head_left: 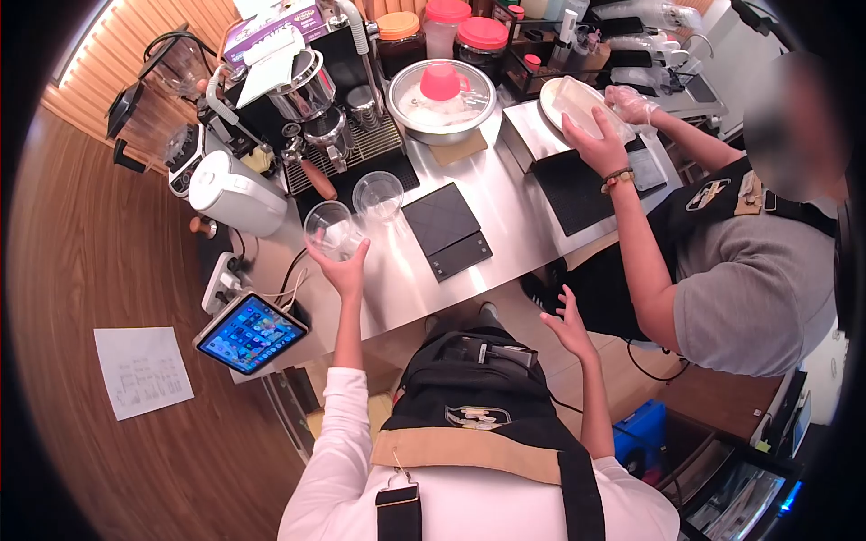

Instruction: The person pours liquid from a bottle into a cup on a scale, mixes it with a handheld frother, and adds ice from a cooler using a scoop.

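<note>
My left hand (344, 269) is wrapped around a clear plastic cup (330, 223) at the counter's left part. Just beyond it stands a second clear cup (379, 196), close beside the first. To the right of the cups lies a flat black scale (448, 231). My right hand (570, 325) hovers in front of the counter edge, fingers spread, holding nothing. Behind the cups, a portafilter with a wooden handle (317, 178) rests at the espresso machine (356, 135).
A white kettle (236, 194) and a tablet (252, 334) border the left side. A steel bowl with a red cup (441, 95) stands at the back. On the right, a co-worker, one hand gloved (633, 105), holds a pale, see-through item (582, 104) over a round dish.
</note>
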Available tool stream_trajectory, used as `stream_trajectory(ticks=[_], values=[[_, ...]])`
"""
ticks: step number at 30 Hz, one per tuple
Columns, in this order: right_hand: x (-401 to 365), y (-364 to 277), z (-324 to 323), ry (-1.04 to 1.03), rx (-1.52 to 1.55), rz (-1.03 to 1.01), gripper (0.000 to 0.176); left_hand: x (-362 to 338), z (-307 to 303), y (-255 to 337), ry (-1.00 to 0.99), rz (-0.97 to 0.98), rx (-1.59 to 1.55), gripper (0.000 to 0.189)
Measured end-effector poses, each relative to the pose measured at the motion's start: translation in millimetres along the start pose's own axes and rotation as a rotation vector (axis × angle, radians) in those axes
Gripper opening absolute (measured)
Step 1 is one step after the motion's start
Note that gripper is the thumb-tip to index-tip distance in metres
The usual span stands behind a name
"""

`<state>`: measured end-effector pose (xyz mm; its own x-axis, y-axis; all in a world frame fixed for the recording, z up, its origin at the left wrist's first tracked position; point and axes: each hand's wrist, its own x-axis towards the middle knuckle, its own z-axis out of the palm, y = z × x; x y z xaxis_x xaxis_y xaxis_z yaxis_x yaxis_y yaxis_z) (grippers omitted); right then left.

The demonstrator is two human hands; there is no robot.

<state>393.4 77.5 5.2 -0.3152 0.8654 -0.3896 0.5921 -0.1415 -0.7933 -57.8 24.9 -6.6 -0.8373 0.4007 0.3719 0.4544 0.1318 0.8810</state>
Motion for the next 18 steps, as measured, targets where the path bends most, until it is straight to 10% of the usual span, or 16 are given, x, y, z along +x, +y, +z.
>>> stream_trajectory(ticks=[5, 11, 18], values=[[-15, -13, -3, -0.039, 0.043, 0.062, 0.091, -22, -24, 18, 0.075, -0.078, -0.003, 0.09], [-27, 19, -5, -0.086, 0.018, 0.038, 0.091, -74, 45, 98, -0.39, 0.121, -0.21, 0.089], [-63, 27, -72, -0.132, 0.075, 0.065, 0.088, -70, 118, 82, -0.27, 0.045, -0.121, 0.096]])
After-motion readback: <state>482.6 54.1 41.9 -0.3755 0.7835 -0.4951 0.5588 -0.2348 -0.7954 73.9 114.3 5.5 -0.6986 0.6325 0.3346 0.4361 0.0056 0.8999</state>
